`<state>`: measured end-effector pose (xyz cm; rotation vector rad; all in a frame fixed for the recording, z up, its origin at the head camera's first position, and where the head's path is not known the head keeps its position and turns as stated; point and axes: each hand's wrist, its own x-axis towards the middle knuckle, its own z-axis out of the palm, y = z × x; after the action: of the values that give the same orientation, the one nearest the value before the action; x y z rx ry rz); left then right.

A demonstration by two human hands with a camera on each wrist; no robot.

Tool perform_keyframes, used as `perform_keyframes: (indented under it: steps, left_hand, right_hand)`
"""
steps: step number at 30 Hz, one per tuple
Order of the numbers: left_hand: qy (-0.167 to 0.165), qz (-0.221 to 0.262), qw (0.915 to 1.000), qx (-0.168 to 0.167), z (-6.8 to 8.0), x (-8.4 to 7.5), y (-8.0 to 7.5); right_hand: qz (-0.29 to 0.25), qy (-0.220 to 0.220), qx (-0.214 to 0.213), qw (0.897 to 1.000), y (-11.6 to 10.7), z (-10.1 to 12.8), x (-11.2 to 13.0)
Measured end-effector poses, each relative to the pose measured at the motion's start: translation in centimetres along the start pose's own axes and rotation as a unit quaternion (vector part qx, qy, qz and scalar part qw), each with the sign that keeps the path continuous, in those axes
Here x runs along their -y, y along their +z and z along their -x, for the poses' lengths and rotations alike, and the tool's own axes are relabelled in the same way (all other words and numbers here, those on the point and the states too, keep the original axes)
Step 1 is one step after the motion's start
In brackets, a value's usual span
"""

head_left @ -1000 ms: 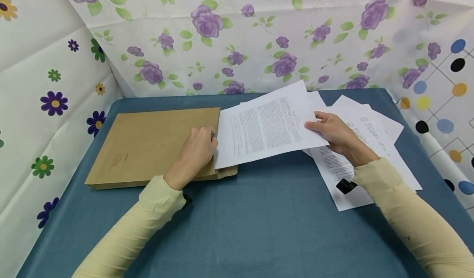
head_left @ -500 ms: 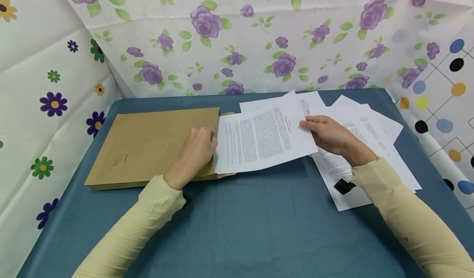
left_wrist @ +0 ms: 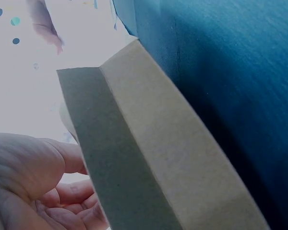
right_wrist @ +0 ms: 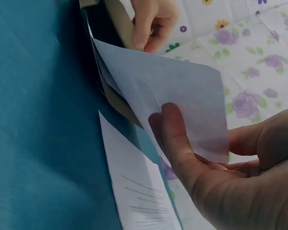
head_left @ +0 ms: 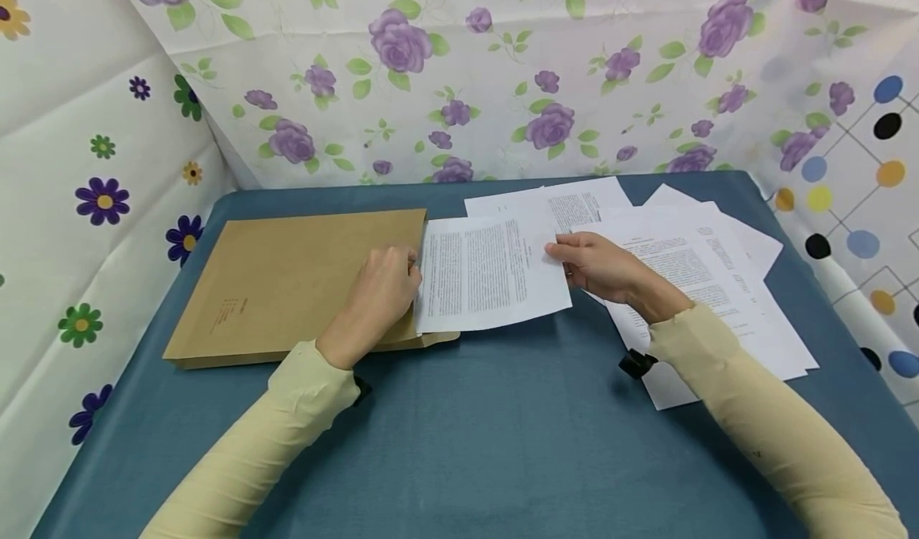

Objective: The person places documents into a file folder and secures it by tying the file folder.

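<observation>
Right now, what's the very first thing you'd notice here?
The printed sheet in the middle, pinched by the right hand with its left edge going into the open end of the big brown envelope. The left hand holds that end open on the blue table. More printed pages lie scattered at the right.

Two long pale-yellow sleeves (head_left: 237, 459) to wrists; small black device (head_left: 636, 362) strapped under each wrist; hands bare
</observation>
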<state>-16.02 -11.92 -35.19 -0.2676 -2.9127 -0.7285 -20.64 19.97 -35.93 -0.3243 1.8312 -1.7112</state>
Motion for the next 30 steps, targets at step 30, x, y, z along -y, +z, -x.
perform_keyframes:
  steps: [30]
  left_hand:
    - [0.01, -0.002, 0.9999, -0.013, -0.1, 0.0, -0.4]
  right_hand:
    - [-0.014, 0.039, -0.036, 0.998, 5.5, -5.6, 0.7]
